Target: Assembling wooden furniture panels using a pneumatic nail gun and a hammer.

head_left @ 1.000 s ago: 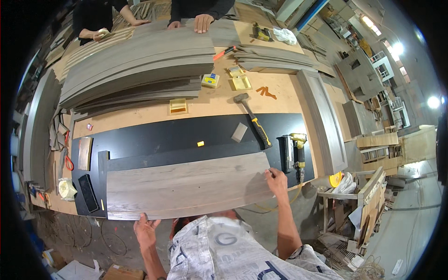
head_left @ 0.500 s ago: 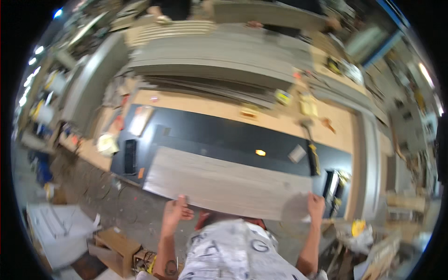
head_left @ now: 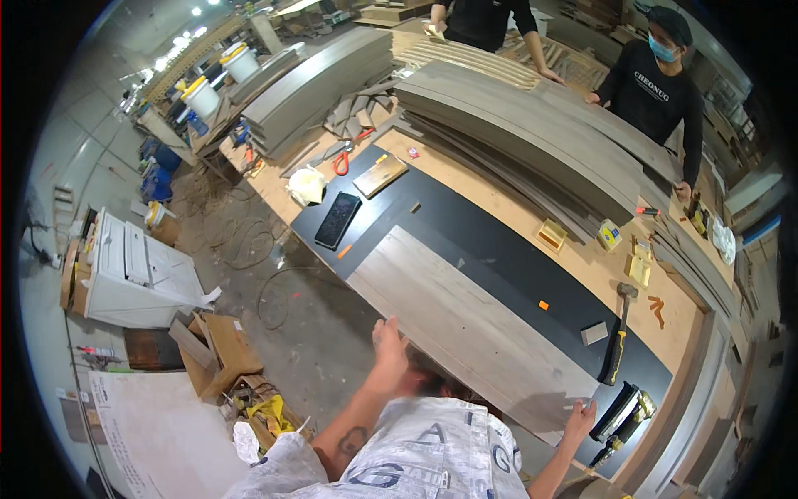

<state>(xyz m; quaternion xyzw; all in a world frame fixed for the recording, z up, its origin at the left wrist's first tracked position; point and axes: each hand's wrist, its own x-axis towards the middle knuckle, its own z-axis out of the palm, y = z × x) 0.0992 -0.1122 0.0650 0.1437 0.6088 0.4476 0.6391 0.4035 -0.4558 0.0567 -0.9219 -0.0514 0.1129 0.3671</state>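
A wide grey wood plank [head_left: 475, 326] lies at a slant over the near edge of the black work surface [head_left: 497, 256]. My left hand [head_left: 389, 348] grips its near long edge, left of the middle. At the right end, my right hand [head_left: 580, 417] has its fingers closed on the plank's corner. A nail gun [head_left: 622, 420] rests on the surface close beside my right hand. Beyond it are a yellow-and-black-handled hammer [head_left: 617, 334] and a small grey block [head_left: 594, 333]. Past the plank's left end lies a black phone [head_left: 338, 220].
Long grey boards [head_left: 519, 125] are stacked across the bench's far side. Two people in dark tops, one at the far right [head_left: 657, 91], touch those boards. Red-handled scissors [head_left: 342, 158] lie at the far left. An open cardboard box [head_left: 223, 349] stands on the floor to my left.
The view has swung, so the bench now runs diagonally and more floor shows at left. My left hand is now closed on the plank's near edge; the right stays at its right end.
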